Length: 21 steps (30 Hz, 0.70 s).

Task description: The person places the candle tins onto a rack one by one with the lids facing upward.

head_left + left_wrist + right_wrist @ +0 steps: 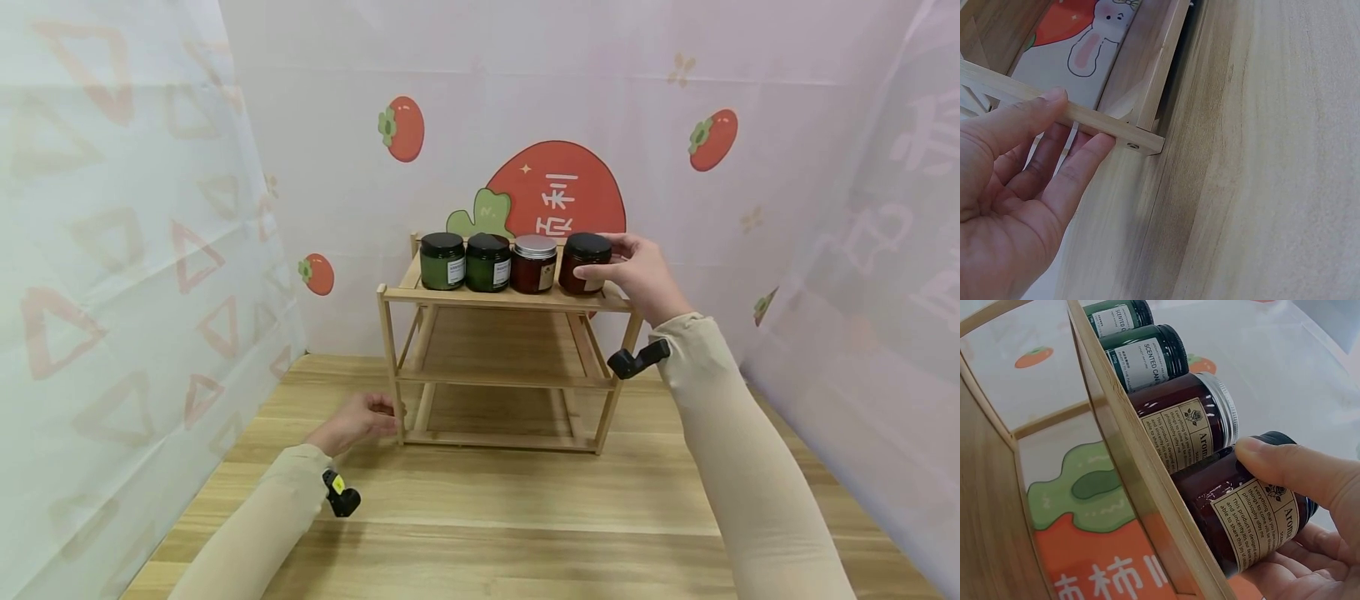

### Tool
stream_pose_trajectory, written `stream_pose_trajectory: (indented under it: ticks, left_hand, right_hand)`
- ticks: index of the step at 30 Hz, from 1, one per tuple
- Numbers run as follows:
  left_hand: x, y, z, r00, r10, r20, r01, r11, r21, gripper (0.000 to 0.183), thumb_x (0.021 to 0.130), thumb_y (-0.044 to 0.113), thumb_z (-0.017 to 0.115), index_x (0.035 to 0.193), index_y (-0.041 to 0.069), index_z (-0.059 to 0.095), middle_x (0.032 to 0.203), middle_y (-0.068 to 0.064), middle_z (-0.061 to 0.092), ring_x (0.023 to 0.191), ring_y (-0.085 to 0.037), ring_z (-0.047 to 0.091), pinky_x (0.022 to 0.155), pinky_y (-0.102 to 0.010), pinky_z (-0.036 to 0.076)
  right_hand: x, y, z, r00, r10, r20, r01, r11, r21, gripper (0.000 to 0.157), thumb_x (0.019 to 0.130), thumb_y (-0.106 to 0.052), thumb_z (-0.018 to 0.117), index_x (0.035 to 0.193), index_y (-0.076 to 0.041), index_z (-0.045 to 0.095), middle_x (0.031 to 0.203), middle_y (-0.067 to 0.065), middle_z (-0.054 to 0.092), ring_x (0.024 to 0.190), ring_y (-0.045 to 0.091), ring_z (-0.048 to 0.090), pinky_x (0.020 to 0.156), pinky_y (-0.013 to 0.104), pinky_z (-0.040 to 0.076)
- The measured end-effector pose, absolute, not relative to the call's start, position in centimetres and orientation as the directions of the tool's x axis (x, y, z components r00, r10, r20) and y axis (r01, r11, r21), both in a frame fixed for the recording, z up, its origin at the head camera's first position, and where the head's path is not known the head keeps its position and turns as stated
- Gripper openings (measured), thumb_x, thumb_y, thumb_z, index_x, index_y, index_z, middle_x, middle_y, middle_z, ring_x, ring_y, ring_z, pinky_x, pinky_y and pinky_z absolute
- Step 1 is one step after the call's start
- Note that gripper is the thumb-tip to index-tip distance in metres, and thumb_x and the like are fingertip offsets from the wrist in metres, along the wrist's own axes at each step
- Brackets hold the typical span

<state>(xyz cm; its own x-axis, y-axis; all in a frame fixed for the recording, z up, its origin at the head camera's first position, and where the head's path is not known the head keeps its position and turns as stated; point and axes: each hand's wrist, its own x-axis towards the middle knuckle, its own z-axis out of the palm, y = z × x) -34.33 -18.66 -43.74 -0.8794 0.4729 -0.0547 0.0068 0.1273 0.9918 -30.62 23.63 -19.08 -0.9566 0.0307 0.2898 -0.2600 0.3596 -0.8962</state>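
My right hand (641,275) grips a brown glass scented-candle jar (1241,506) with a black lid, thumb on the near side and fingers round the far side. The jar is upright at the right end of a wooden rack's top shelf (480,297). Beside it stands another brown candle jar (534,267) with a silver lid. Two green candle jars with black lids follow, one in the middle (487,265) and one at the left end (442,263). Low down, my left hand (363,421) pinches the rack's front left leg (1094,117) near its foot, between thumb and fingers.
The rack has a middle level (502,380) and a bottom level (502,440) below the jars, and stands on a wood-grain table (525,517). Printed cloth walls (337,167) with persimmon pictures close in the back and both sides.
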Motion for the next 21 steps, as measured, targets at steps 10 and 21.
stream_pose_trajectory:
  ticks: [10,21]
  left_hand:
    - [-34.33,-18.69,-43.70,-0.879,0.474,-0.052,0.010,0.128,0.992,0.032,0.089,-0.004,0.062,0.117,-0.015,0.050,0.123,-0.034,0.053,0.095,-0.017,0.063,0.090,-0.033,0.058]
    - [-34.18,-18.66,-43.59,-0.883,0.465,-0.071,-0.008,0.137,0.991,0.036,0.089,-0.002,0.063,0.119,-0.015,0.048,0.122,-0.029,0.054,0.100,-0.022,0.062,0.092,-0.033,0.057]
  right_hand:
    - [-30.62,23.52,-19.25,-0.959,0.035,0.280,-0.249,0.362,-0.898,0.066,0.078,-0.019,0.082,0.136,-0.010,0.051,0.121,0.005,0.060,0.107,0.012,0.055,0.095,0.025,0.042]
    - [-30.37,23.33,-19.12,-0.968,0.031,0.250,-0.218,0.392,-0.894,0.069,0.080,-0.022,0.081,0.139,-0.011,0.048,0.126,0.008,0.057,0.111,0.014,0.053,0.097,0.027,0.044]
